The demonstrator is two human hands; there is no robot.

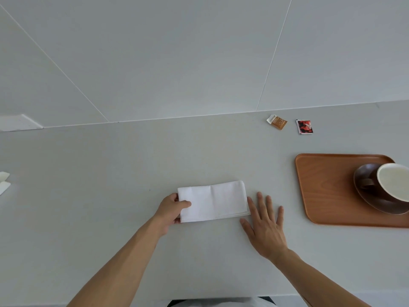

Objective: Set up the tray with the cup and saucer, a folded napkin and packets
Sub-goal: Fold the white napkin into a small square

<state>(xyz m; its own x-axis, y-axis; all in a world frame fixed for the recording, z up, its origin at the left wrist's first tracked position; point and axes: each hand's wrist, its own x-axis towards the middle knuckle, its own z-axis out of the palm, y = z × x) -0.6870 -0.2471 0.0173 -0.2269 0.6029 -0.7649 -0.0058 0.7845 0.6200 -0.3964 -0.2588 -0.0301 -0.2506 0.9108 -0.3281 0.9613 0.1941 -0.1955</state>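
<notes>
Our left hand (171, 210) pinched the left end of the folded napkin (212, 201) in its fingers (184, 204). Our right hand (264, 227) lay flat and spread, touching its other end on the desk (132, 173). The tray (327, 189) with cup (394, 181) and saucer (376, 202) sat to the right of that hand.

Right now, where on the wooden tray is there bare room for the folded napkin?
The orange-brown wooden tray is bare across its left half, from its left rim to the brown saucer. Its right side is crowded by that saucer and the white-lined cup.
</notes>
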